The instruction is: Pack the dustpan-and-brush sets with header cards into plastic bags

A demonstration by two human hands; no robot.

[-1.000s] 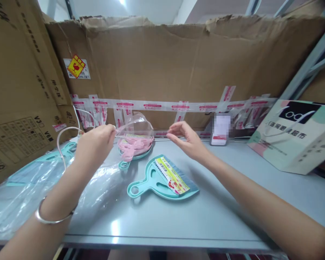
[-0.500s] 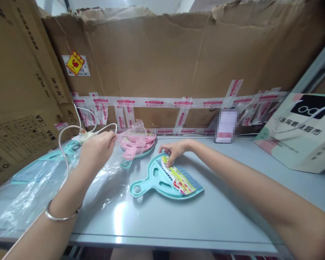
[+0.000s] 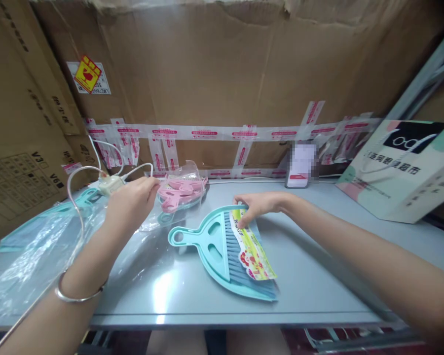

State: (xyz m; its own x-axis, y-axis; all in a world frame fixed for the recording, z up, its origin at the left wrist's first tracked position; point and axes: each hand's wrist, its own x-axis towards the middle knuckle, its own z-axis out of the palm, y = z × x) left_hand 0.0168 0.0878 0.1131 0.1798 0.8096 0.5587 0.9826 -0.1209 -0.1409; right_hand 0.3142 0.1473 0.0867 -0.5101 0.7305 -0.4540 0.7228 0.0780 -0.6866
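My left hand (image 3: 132, 203) is closed, pinching the edge of a clear plastic bag (image 3: 177, 192) just left of a pile of pink and teal dustpans (image 3: 181, 190). My right hand (image 3: 258, 206) rests its fingertips on the far end of a teal dustpan and brush set (image 3: 216, 244) with a yellow label (image 3: 250, 250). The set lies flat on the grey table (image 3: 318, 276), handle pointing left. A silver bangle (image 3: 76, 296) circles my left wrist.
Cardboard walls (image 3: 222, 74) with strips of red-printed tape (image 3: 222, 133) close off the back and left. More bagged teal sets (image 3: 33, 246) lie at left under a white cable (image 3: 77, 197). A phone (image 3: 299, 167) leans at the back; a printed paper bag (image 3: 403, 167) stands right.
My right hand came down from the bag onto the teal set and has turned it, swinging the brush end toward me. The bag has sunk down over the pink pile.
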